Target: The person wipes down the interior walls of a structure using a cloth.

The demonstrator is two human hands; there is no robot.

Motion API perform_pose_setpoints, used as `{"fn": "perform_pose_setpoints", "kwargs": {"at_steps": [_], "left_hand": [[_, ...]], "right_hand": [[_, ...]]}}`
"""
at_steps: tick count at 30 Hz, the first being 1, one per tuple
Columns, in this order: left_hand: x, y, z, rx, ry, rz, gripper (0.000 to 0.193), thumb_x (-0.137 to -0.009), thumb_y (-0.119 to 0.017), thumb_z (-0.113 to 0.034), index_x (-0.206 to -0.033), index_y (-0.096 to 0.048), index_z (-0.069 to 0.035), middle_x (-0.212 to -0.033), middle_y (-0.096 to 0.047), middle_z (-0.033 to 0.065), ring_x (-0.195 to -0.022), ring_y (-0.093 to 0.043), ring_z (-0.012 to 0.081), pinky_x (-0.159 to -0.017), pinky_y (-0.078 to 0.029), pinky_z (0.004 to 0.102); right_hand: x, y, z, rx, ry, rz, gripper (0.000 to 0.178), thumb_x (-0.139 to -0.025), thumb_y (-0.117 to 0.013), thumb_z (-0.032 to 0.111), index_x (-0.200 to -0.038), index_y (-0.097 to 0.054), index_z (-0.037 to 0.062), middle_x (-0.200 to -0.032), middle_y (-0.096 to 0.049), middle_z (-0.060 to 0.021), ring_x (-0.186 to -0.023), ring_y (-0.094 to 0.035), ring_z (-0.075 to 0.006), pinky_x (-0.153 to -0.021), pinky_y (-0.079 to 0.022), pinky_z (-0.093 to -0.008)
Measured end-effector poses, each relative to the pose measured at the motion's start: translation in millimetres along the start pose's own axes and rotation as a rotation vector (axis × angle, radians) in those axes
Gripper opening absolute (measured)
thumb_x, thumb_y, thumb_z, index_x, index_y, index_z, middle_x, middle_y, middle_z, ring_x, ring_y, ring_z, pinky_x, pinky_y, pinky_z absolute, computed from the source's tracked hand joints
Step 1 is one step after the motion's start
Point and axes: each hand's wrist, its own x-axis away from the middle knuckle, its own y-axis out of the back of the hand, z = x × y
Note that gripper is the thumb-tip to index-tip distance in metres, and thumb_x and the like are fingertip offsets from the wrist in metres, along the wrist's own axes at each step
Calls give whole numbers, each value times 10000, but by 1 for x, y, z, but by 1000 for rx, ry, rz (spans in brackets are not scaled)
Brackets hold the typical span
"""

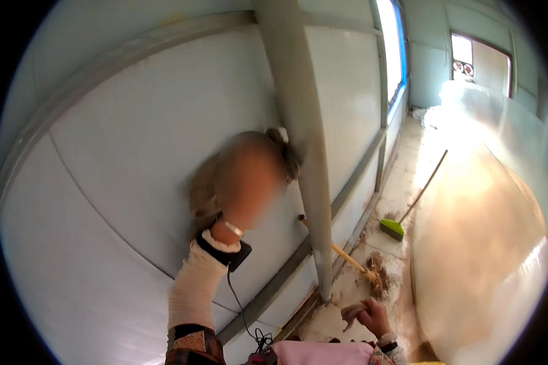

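One brush (286,152) in raised left hand (246,182), fingers blurred, can't tell; right hand (368,316) fingers curled.

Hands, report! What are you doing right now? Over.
Left hand up, pressing rag on wall. Right hand low, gripping something small. Post close beside rag.

A grey post (307,152) rises against the pale panelled wall (140,158). Right of the post runs a dusty tiled floor (402,182) (sun-washed toward its far end), with a bright window (391,42) above and a doorway (481,58) beyond.
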Motion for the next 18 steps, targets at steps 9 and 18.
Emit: {"fn": "perform_pose_setpoints", "kwargs": {"at_steps": [9,18], "left_hand": [[117,-35,-65,314,33,274,274,-725,-739,-64,-990,-697,-8,-1171,-641,156,-1098,-565,320,-1073,-292,502],[150,6,-101,1233,799,500,257,-877,-679,-84,-1104,-649,34,-999,-705,115,-876,-647,156,-795,-507,312]], "right_hand": [[32,34,-9,-177,-16,-126,201,-868,-580,112,-1015,-609,-22,-714,-604,-26,-646,-568,-85,-581,-489,-262],[25,68,-9,-492,-201,-167,239,-868,-507,56,-1084,-586,-8,-883,-619,-23,-840,-570,-89,-748,-492,-252]]}}
